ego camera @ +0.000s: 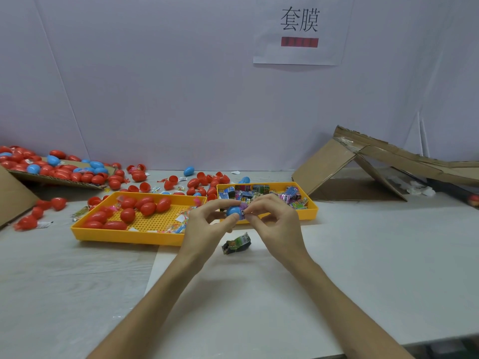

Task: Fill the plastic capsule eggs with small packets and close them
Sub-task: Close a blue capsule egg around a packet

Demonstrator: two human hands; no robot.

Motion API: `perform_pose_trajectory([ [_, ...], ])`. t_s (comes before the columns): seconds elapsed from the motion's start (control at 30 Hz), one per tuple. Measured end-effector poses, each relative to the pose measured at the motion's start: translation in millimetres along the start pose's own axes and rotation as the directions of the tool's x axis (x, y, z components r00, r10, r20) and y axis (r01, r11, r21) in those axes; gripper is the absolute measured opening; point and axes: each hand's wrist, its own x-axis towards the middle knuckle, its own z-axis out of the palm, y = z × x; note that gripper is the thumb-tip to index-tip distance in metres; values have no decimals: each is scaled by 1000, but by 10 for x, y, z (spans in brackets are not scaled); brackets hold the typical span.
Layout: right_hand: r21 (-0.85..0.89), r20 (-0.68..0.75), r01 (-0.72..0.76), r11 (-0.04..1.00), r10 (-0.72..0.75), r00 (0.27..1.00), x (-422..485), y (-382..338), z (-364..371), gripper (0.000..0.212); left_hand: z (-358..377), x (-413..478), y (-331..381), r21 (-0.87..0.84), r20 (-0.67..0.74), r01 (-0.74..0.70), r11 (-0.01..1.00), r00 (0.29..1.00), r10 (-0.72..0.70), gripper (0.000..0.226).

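Forearms point(160, 291) crossed a white sheet point(233, 294) on the pale table point(388, 255), hands meeting mid-air above it. Collapsed cardboard box point(363, 161) lay far right of the right hand. Another cardboard piece point(59, 178), heaped with red and blue eggs, lay far left of the left hand.

Two yellow trays sat just beyond the hands. The left tray point(124, 235) held closed red eggs point(147, 207) and the right tray point(311, 206) held small printed packets.

Left hand point(207, 226) pinched a blue egg half point(233, 210) between thumb and fingers. Right hand point(274, 224) pinched a small packet point(243, 212) at that half's mouth, its other fingers loosely curled. A spare packet point(237, 244) lay on the sheet below the hands.

Step looked like stuffing, with closing not yet done. To do it well, keep the open mouth turned toward the right hand, fold the packet small and press it fully below the rim, so no corner catches the seam. I couldn't tell where the matching half was.
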Motion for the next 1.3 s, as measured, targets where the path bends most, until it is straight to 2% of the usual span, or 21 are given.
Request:
perform_pose_trajectory([
  [0.17,-46,9,23,999,-22,1000,-14,-24,13,9,4,3,-6,-10,8,-2,1000,1000,2,30],
  [0.77,-16,55,37,999,-36,998,-43,-76,35,13,2,18,-38,14,26,22,1000,999,-22,23],
  [1.1,10,41,52,999,-52,998,-37,-32,28,9,-20,23,-2,-39,11,37,999,999,-37,24],
  [1.3,-65,45,108,992,-105,993,-34,13,32,10,-9,14,-24,-33,20,39,999,999,-38,25],
])
